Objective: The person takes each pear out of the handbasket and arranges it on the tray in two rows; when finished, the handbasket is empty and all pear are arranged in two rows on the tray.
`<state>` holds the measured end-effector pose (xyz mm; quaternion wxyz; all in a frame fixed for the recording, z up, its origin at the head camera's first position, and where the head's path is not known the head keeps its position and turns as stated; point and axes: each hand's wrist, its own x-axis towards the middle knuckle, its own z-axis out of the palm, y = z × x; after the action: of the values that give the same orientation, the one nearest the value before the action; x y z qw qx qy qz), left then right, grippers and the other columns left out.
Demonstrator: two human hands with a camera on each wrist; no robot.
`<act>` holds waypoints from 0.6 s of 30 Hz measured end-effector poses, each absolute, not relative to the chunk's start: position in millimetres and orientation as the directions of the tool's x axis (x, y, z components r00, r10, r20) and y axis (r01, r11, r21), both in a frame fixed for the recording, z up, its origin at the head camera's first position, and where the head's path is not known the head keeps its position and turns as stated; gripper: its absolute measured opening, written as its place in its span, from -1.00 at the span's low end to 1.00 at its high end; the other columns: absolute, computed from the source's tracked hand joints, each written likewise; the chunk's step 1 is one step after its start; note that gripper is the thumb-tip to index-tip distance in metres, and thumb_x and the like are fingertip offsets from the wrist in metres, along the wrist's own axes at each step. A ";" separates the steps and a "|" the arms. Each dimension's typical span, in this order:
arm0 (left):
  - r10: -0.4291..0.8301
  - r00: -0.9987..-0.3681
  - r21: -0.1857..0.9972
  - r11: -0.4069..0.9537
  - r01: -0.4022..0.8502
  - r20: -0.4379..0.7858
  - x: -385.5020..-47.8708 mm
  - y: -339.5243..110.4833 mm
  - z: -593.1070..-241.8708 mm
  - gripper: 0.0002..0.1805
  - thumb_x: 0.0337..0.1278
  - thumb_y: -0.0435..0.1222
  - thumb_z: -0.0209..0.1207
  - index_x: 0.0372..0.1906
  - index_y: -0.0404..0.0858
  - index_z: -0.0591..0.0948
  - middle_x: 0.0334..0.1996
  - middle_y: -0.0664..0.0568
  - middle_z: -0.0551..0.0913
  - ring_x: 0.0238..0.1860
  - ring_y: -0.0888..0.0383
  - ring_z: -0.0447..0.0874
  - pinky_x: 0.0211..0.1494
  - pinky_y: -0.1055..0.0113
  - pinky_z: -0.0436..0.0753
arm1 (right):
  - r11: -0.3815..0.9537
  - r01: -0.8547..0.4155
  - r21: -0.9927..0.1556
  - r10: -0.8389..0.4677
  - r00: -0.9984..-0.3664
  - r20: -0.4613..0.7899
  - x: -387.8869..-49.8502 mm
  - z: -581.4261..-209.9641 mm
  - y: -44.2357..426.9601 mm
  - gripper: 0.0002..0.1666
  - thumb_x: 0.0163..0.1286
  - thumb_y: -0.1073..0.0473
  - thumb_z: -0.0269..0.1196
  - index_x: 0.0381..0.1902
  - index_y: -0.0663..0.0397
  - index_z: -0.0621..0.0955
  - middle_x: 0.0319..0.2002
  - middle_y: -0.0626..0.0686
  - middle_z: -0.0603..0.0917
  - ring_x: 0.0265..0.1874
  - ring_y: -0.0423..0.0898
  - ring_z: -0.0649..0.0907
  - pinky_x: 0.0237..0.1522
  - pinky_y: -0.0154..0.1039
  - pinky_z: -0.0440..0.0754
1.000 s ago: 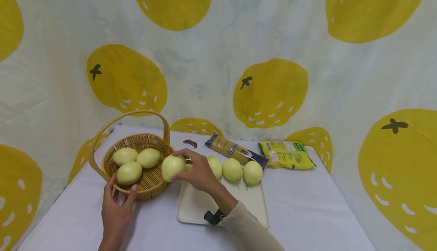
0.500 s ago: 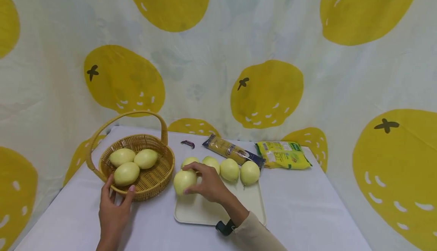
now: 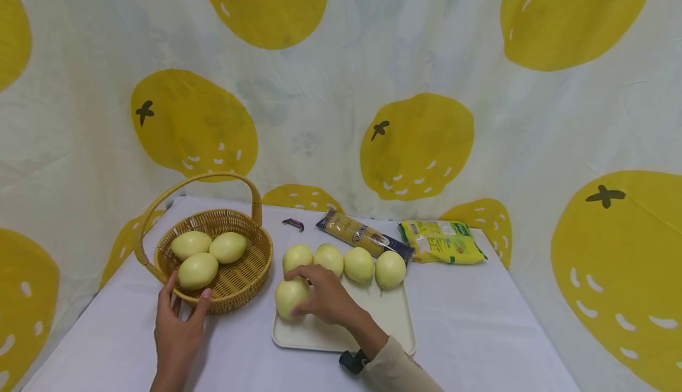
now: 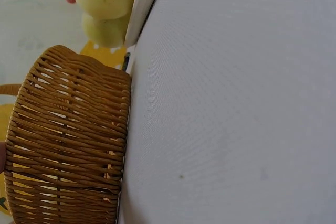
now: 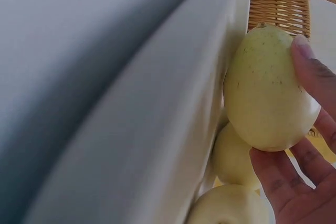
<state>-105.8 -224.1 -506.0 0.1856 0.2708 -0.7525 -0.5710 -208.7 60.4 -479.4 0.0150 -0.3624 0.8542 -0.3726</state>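
My right hand (image 3: 327, 296) holds a pale yellow-green pear (image 3: 291, 298) at the tray's left side, thumb and fingers around it. Up close in the right wrist view, the pear (image 5: 270, 90) is speckled, with its narrow end toward the basket. Behind it a row of several similar pears (image 3: 359, 266) sits along the back of the cream tray (image 3: 367, 327). My left hand (image 3: 178, 336) grips the front rim of a round wicker basket (image 3: 242, 291) with a tall handle. Inside lie three pears (image 3: 198, 271). The left wrist view shows the basket's woven side (image 4: 68, 140).
A pasta packet (image 3: 364, 235) lies behind the tray, and a yellow-green food bag (image 3: 442, 242) is at the back right. A small dark wrapped item (image 3: 293, 224) is near the back edge of the white-covered table (image 3: 474, 327). A lemon-print curtain (image 3: 314, 113) hangs behind.
My right hand has carried the pear from beside the basket's right rim to the right and down to the tray's left side. The left hand stays on the basket.
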 end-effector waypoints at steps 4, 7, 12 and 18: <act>-0.620 -0.784 0.960 0.199 -0.195 -0.030 -105.7 -224.0 -506.3 0.01 0.47 0.06 0.27 0.76 0.11 -0.08 0.77 0.07 -0.19 0.73 -0.28 -0.12 0.62 -0.28 0.38 | 0.480 -0.619 -0.621 -0.619 -0.741 0.261 -208.8 -483.1 58.7 -0.20 -0.09 0.06 0.75 0.18 -0.16 0.72 0.21 -0.18 0.73 0.18 -0.20 0.61 0.29 -0.28 0.67; -0.620 -0.784 0.962 0.191 -0.195 -0.036 -105.9 -224.2 -506.9 0.01 0.47 0.06 0.27 0.76 0.14 -0.08 0.77 0.08 -0.20 0.74 -0.26 -0.13 0.63 -0.27 0.38 | 0.500 -0.606 -0.619 -0.595 -0.759 0.262 -208.3 -483.8 57.8 -0.21 -0.08 0.04 0.75 0.19 -0.20 0.72 0.21 -0.15 0.67 0.23 -0.18 0.58 0.39 -0.20 0.64; -0.617 -0.785 0.961 0.184 -0.204 -0.049 -105.7 -223.9 -507.0 0.01 0.46 0.07 0.27 0.76 0.17 -0.08 0.77 0.07 -0.22 0.74 -0.25 -0.12 0.62 -0.24 0.38 | 0.514 -0.580 -0.632 -0.573 -0.780 0.251 -207.2 -485.1 59.7 -0.21 -0.05 0.01 0.74 0.21 -0.25 0.72 0.17 -0.15 0.62 0.20 -0.19 0.57 0.35 -0.21 0.68; -0.618 -0.785 0.958 0.196 -0.210 -0.045 -104.7 -223.4 -505.4 0.01 0.47 0.08 0.27 0.76 0.16 -0.09 0.77 0.04 -0.22 0.73 -0.27 -0.11 0.61 -0.25 0.39 | 0.506 -0.582 -0.636 -0.563 -0.782 0.268 -206.8 -483.8 64.0 -0.23 -0.02 -0.02 0.73 0.21 -0.26 0.71 0.16 -0.16 0.65 0.13 -0.19 0.59 0.22 -0.29 0.69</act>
<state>-104.7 -223.4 -505.4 0.1788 0.2750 -0.7524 -0.5712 -206.8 64.0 -483.8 -0.0131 -0.3299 0.8678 -0.3714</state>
